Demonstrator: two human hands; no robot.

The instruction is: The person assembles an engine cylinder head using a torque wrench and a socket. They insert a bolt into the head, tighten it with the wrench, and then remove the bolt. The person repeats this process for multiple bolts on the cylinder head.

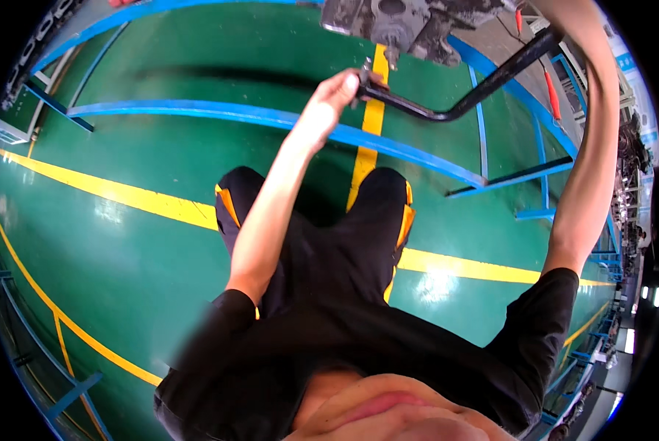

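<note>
My left hand (340, 90) is closed around one end of a bent black metal bar (447, 114), where a small metal fitting (365, 71) sticks up past the thumb. From there the bar bends and rises to the upper right. At its other end my right hand (567, 16) grips it; that hand is cut off by the picture's edge and its fingers are mostly hidden. Just above and beyond my left hand is a grey cast metal assembly (395, 22) with a round hole and a short downward stud (393, 57), apart from the bar.
A blue metal frame (219, 110) crosses in front of my knees, with more blue legs (542, 158) at the right. Slim red objects (552, 95) hang near the right arm. Yellow lines (124, 192) mark the green floor (146, 253). Blue racks (72, 397) stand lower left.
</note>
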